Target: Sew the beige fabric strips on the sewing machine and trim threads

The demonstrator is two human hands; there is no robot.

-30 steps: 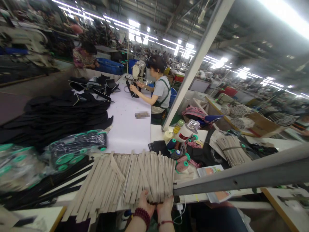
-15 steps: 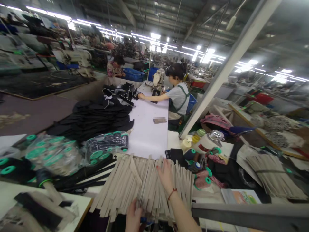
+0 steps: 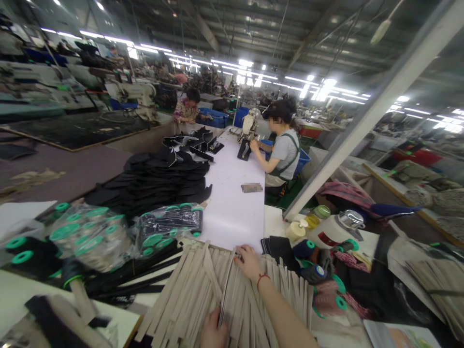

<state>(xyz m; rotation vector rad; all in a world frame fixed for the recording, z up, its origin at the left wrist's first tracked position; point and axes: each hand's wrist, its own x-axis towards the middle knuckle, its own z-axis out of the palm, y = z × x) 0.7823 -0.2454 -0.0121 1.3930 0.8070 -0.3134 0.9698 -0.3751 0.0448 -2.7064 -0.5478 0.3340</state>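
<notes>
A wide layer of beige fabric strips (image 3: 188, 290) lies in front of me, the strips side by side and pointing away from me. My right hand (image 3: 250, 265), with a red cord bracelet at the wrist, curls its fingers over the far ends of some strips. At the near ends my left hand (image 3: 214, 329) is closed, thumb against fingers, on strips of the same bunch. One loose strip (image 3: 213, 270) crosses the others at a slant, left of my hands. The exact number of strips held cannot be made out.
Bagged thread cones (image 3: 90, 237) and dark wrapped spools (image 3: 168, 224) stand left. A white flask (image 3: 331, 234) and black fabric pieces (image 3: 281, 251) are right. Ahead, a co-worker (image 3: 288, 150) sits at a white table (image 3: 232, 217) beside piled black pieces (image 3: 155, 181). A slanted post (image 3: 362, 125) rises right.
My left hand has closed on the strips' near ends, and my right hand has curled at their far ends. The co-worker has drawn a black piece towards the sewing machine. The view has shifted left.
</notes>
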